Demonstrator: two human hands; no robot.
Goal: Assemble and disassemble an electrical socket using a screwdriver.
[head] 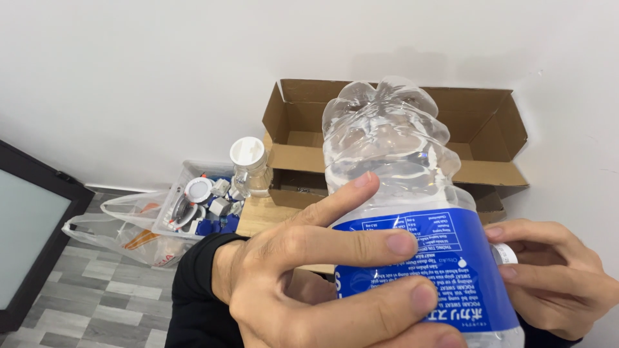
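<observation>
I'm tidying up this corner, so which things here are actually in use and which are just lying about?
In use: clear plastic bottle with blue label, upside down, held by left hand and right hand.

Lying about: cardboard box, small white-lidded jar, clear tub of small parts, plastic bag.

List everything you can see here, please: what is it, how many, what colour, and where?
clear plastic bottle with blue label: one, upside down, centre, held in both hands
open brown cardboard box: one, behind the bottle
small clear jar with white lid: one, left of the box
clear plastic tray of small parts: one, on the floor
white plastic bag: one, beside the tray
black-framed panel: one, far left
left hand: gripping the label
right hand: at the bottle's lower end
</observation>
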